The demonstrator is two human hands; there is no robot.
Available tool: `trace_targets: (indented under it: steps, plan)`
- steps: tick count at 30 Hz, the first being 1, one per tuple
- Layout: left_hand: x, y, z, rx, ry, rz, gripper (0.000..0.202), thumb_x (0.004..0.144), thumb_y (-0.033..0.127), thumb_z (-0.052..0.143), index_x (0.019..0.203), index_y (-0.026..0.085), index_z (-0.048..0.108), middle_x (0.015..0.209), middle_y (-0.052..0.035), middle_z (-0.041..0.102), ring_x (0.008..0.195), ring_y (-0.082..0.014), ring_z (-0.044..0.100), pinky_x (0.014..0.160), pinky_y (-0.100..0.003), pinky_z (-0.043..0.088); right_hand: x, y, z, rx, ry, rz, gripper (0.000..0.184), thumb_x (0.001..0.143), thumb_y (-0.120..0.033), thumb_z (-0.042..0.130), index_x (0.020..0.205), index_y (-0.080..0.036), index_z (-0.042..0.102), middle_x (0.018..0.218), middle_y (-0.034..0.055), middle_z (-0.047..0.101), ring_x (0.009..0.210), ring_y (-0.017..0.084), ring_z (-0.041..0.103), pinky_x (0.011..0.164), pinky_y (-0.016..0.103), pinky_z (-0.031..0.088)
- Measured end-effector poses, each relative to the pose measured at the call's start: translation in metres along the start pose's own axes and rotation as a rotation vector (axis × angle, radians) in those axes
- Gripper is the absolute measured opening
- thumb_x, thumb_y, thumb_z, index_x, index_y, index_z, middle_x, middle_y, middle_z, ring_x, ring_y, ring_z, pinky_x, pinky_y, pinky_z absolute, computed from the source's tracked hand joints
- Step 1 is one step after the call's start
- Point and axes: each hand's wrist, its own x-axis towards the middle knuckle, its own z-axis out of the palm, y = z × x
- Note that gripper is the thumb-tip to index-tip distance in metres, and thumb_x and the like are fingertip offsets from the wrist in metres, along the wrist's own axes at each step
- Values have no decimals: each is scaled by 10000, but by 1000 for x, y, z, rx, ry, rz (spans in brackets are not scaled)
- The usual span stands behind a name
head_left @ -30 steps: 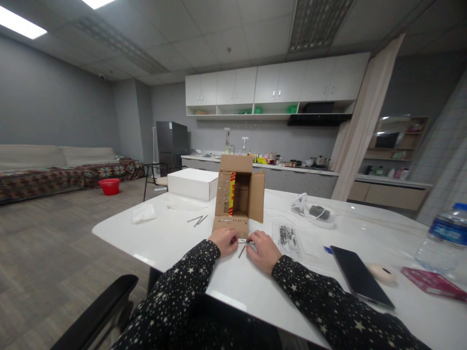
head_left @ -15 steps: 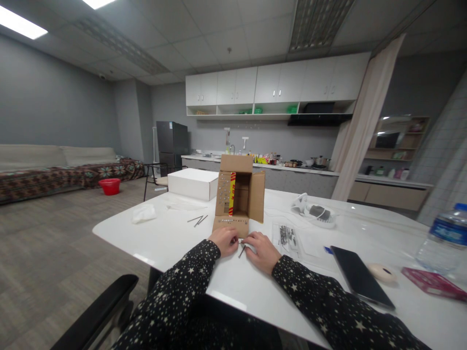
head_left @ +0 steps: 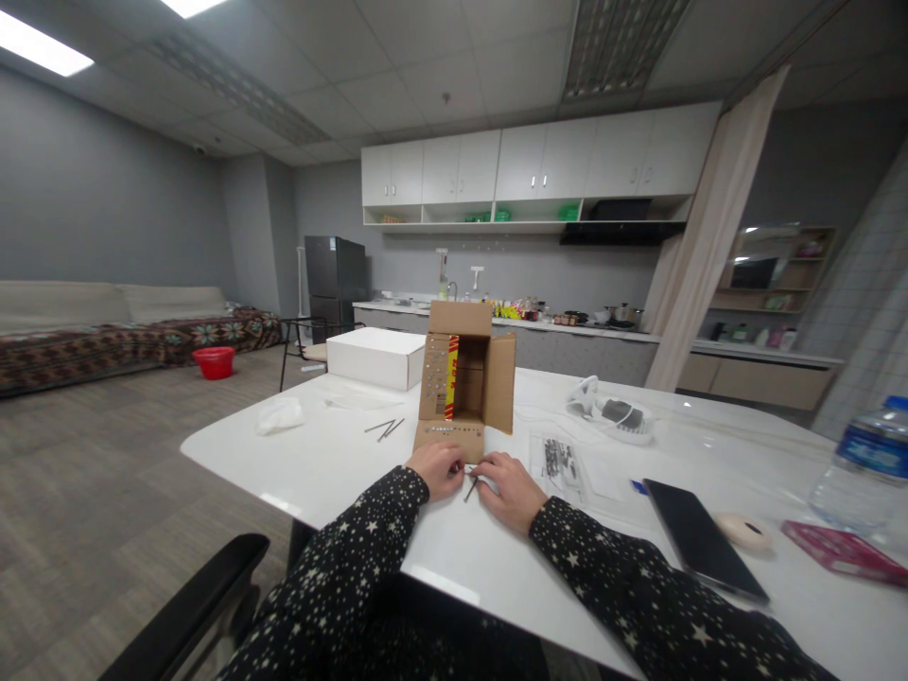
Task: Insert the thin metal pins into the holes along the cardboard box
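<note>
My left hand (head_left: pixel 436 470) rests on the white table against the front flap of an open cardboard box (head_left: pixel 434 383), its fingers curled inward and closed. My right hand (head_left: pixel 512 492) lies just to the right, thumb and index finger bent together toward the left fingertips. Something small and pale is between the fingertips, too tiny to name. A thin dark metal rod (head_left: pixel 469 490) slants by my right thumb; whether it is held is unclear. Small shiny dots cover the box's left flap and front flap, and a red-and-yellow tape strip runs down its side.
Several thin rods (head_left: pixel 387 429) lie left of the box, near a crumpled white sheet (head_left: pixel 280 416). A white box (head_left: pixel 373 359) stands behind. On the right are a clear pack of dark hardware (head_left: pixel 560 461), a white corded device (head_left: pixel 617 416), a phone (head_left: pixel 702 539) and a water bottle (head_left: pixel 862 468).
</note>
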Motion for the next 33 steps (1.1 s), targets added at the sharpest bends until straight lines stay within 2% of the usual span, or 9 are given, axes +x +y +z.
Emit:
trace_targets:
  steps: [9, 18, 33]
  plan:
    - [-1, 1, 0, 39, -20, 9, 178, 775, 271, 545, 814, 215, 710, 788, -27, 644, 703, -155, 604, 670, -260, 466, 1, -3, -3, -7, -24, 8, 242, 839, -159, 507, 1012, -220, 665, 1030, 49, 605, 982, 189, 521, 888, 330, 384]
    - [1, 1, 5, 103, 22, 38, 166, 792, 252, 563, 781, 229, 727, 766, -19, 646, 712, -147, 607, 708, -257, 474, 1, -2, -1, -1, -16, 14, 212, 853, -187, 496, 998, -202, 650, 1011, 59, 609, 982, 195, 521, 885, 328, 384]
    - [3, 0, 6, 106, 10, 69, 181, 786, 234, 539, 796, 234, 720, 784, -19, 656, 728, -154, 609, 696, -256, 469, 1, -1, -2, -3, -29, 10, 236, 853, -190, 507, 1031, -213, 660, 1022, 62, 618, 987, 199, 528, 886, 336, 390]
